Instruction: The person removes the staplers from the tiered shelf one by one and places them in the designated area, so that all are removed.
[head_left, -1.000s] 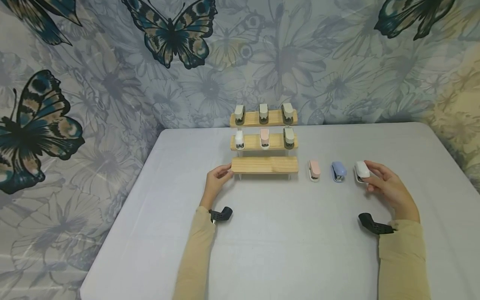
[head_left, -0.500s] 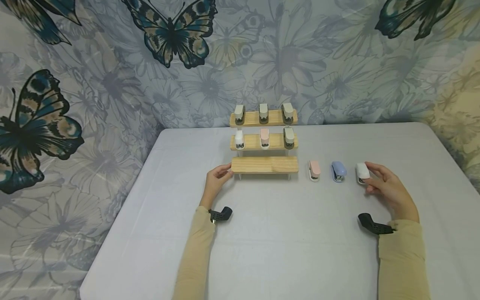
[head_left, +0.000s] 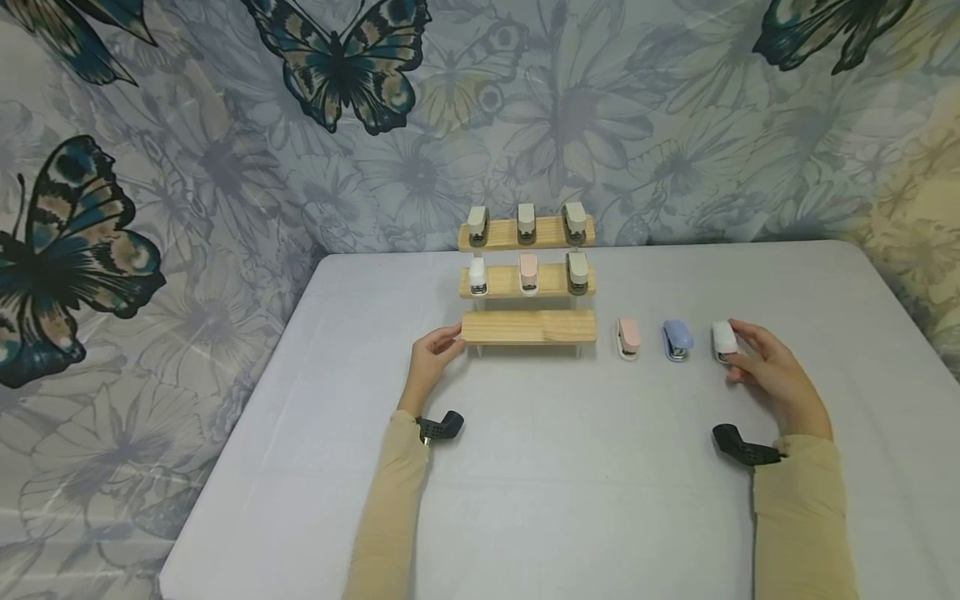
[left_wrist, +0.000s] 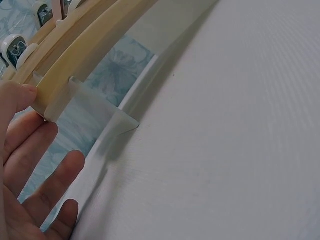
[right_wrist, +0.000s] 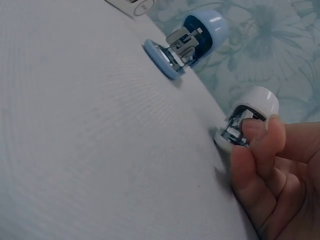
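My left hand (head_left: 433, 360) holds the left end of the bottom tier of a three-tier wooden display stand (head_left: 528, 328), with thumb and fingers at the board's end in the left wrist view. My right hand (head_left: 783, 379) pinches a small white stapler (head_left: 723, 337) at the right of a row on the table. In the right wrist view the stapler's front faces the camera, partly covered by fingertips. To its left stand a blue stapler (head_left: 678, 335) and a pink stapler (head_left: 629, 335), both untouched.
The middle tier bears a white stapler (head_left: 477, 275), a pink stapler (head_left: 528, 272) and a pale grey stapler (head_left: 577, 271). On the top tier (head_left: 501, 237) sit three pale staplers. A patterned cloth wall (head_left: 420, 183) rises behind the white table (head_left: 562, 500).
The white stapler has turned slightly in my right hand and now points straighter forward. My left hand keeps its place on the stand.
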